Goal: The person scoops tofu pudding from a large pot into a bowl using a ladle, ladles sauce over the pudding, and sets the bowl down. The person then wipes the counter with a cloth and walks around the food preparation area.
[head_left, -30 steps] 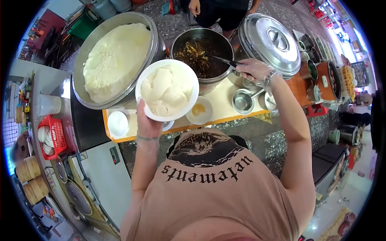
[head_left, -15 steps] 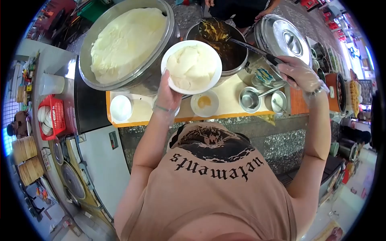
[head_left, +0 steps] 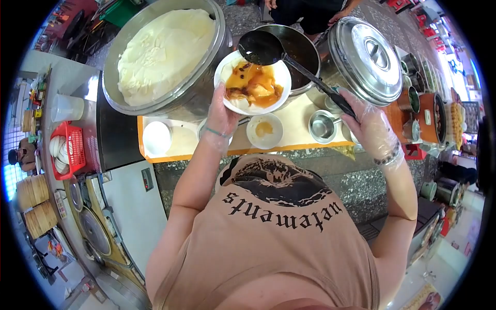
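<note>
My left hand [head_left: 222,118], in a clear plastic glove, grips a white bowl [head_left: 253,112] by its near left side. Soft white curd lies in the bowl, partly covered with amber-brown sauce and a few dark bits. My right hand [head_left: 371,124], also gloved, is closed around the handle of a black ladle [head_left: 261,47]. The ladle's head hangs tilted over the bowl's far edge, with only a little dark residue visible inside. Behind the bowl stands a pot of dark brown liquid [head_left: 316,64]. A large metal pot [head_left: 223,33] of smooth white curd stands at the left.
On the cream counter [head_left: 181,147] sit white bowls [head_left: 156,138], a bowl with yellowish residue [head_left: 279,143] and a metal saucepan [head_left: 323,126]. A lidded steel pot [head_left: 369,57] is at the right. Across the counter, a person [head_left: 315,8] stands. A red basket [head_left: 76,150] holds dishes.
The brown sauce has gone from the ladle onto the curd. My right hand has moved left and nearer, with the ladle now over the bowl; the bowl has shifted slightly right.
</note>
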The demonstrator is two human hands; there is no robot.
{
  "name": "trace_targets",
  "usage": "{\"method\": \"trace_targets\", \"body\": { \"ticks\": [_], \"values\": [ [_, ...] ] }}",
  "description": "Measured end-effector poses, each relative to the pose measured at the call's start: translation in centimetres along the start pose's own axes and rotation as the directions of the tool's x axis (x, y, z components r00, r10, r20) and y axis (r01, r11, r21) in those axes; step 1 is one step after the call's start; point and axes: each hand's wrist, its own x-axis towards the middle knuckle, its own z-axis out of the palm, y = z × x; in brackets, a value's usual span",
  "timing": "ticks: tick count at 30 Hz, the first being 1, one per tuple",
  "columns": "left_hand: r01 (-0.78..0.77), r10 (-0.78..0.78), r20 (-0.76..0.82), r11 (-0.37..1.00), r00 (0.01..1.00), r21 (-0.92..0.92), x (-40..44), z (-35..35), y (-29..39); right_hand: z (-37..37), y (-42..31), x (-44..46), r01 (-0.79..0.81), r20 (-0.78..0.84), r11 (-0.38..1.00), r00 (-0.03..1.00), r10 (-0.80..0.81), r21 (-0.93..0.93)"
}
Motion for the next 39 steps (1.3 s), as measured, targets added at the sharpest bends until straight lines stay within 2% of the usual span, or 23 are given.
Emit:
{"method": "trace_targets", "body": {
  "ticks": [1, 5, 7, 8, 10, 11, 12, 13, 14, 17, 19, 20, 21, 23, 25, 27, 28, 29, 31, 33, 36, 38, 39],
  "values": [
    [0.000, 0.000, 0.001, 1.000, 1.000, 0.000, 0.0, 0.0, 0.0, 0.3, 0.2, -0.1, -0.024, -0.010, 0.997, 1.000, 0.023, -0.079],
    [-0.006, 0.006, -0.009, 1.000, 1.000, 0.010, -0.1, 0.2, 0.0, 1.0, 0.0, -0.7, -0.020, -0.078, 0.994, 0.997, 0.012, -0.104],
    [-0.003, 0.003, 0.002, 1.000, 1.000, 0.013, -0.3, 0.4, 0.2, 1.7, 0.5, -1.0, 0.014, -0.196, 0.983, 0.979, -0.051, -0.183],
    [-0.003, 0.003, -0.003, 1.000, 1.000, 0.024, -0.4, 0.5, 0.3, 2.2, 0.8, -1.3, 0.009, -0.197, 0.983, 0.979, -0.046, -0.184],
    [0.008, -0.008, -0.006, 0.999, 1.000, 0.035, -0.7, 0.4, 0.5, 2.9, 1.4, -2.2, 0.036, -0.294, 0.971, 0.955, 0.037, 0.236],
    [-0.001, 0.001, 0.014, 0.999, 1.000, 0.035, -0.7, 0.4, 0.7, 2.6, 1.4, -2.7, 0.027, -0.296, 0.971, 0.954, 0.045, 0.236],
    [-0.010, 0.009, 0.034, 0.999, 0.999, 0.036, -0.7, 0.3, 0.9, 2.1, 1.1, -3.4, -0.202, -0.136, 0.845, 0.943, 0.305, 0.495],
    [0.000, -0.001, 0.037, 0.999, 0.999, 0.038, -0.8, 0.3, 1.1, 1.8, 1.0, -4.1, -0.418, 0.086, 0.605, 0.862, 0.499, 0.677],
    [-0.016, 0.014, 0.039, 0.998, 0.999, 0.054, -0.8, 0.2, 1.3, 1.7, 1.6, -5.1, -0.415, 0.156, 0.438, 0.844, 0.514, 0.798],
    [0.006, -0.007, 0.007, 0.998, 1.000, 0.069, -1.1, 0.8, 2.2, 2.1, 3.8, -8.1, -0.449, 0.186, 0.367, 0.802, 0.567, 0.815],
    [-0.036, 0.036, 0.012, 0.996, 0.999, 0.082, -1.2, 1.2, 2.7, 1.7, 5.1, -9.8, -0.502, 0.222, 0.389, 0.788, 0.575, 0.773],
    [-0.007, 0.008, -0.012, 0.999, 1.000, 0.054, -1.1, 1.2, 3.0, 1.7, 6.0, -10.8, -0.553, 0.306, 0.386, 0.785, 0.538, 0.738],
    [-0.023, 0.020, 0.056, 0.998, 0.998, 0.050, -0.8, 1.1, 3.1, 1.8, 6.4, -11.6, -0.601, 0.389, 0.384, 0.773, 0.501, 0.701],
    [-0.007, 0.007, 0.003, 0.997, 1.000, 0.070, -0.7, 1.0, 3.3, 2.6, 6.1, -12.0, -0.663, 0.430, 0.377, 0.725, 0.538, 0.647],
    [-0.024, 0.021, 0.023, 0.994, 1.000, 0.107, -0.5, 0.6, 3.4, 4.7, 6.9, -11.8, -0.670, 0.518, 0.422, 0.741, 0.428, 0.610],
    [0.000, -0.001, 0.005, 0.993, 1.000, 0.116, -0.5, 0.4, 3.4, 7.8, 7.9, -10.0, -0.727, 0.602, 0.474, 0.682, 0.415, 0.496],
    [-0.026, 0.014, 0.090, 0.991, 0.996, 0.133, -0.8, 0.4, 3.3, 10.0, 8.9, -9.0, -0.731, 0.617, 0.528, 0.666, 0.419, 0.431],
    [-0.048, 0.042, 0.034, 0.982, 0.999, 0.181, -1.0, 0.8, 3.0, 12.5, 10.0, -7.9, -0.725, 0.627, 0.584, 0.655, 0.421, 0.366],
    [-0.023, 0.025, -0.019, 0.993, 1.000, 0.119, -1.6, 1.3, 2.1, 16.5, 11.5, -5.2, -0.713, 0.669, 0.637, 0.629, 0.396, 0.293],
    [-0.085, 0.074, 0.062, 0.978, 0.995, 0.191, -2.3, 1.7, 1.0, 23.6, 16.3, -2.9, -0.503, 0.643, 0.827, 0.725, 0.246, 0.250],
    [-0.104, 0.101, 0.023, 0.979, 0.995, 0.176, -3.4, 3.4, -1.6, 26.9, 19.3, 1.2, -0.419, 0.677, 0.887, 0.711, 0.188, 0.193],
    [-0.108, 0.110, -0.002, 0.981, 0.994, 0.163, -3.9, 4.8, -3.7, 27.1, 20.9, 2.9, -0.542, 0.738, 0.808, 0.639, 0.216, 0.232],
    [-0.096, 0.100, -0.022, 0.984, 0.995, 0.153, -4.4, 5.4, -4.5, 27.4, 22.3, 3.5, -0.515, 0.746, 0.826, 0.638, 0.191, 0.229]
  ]
}}
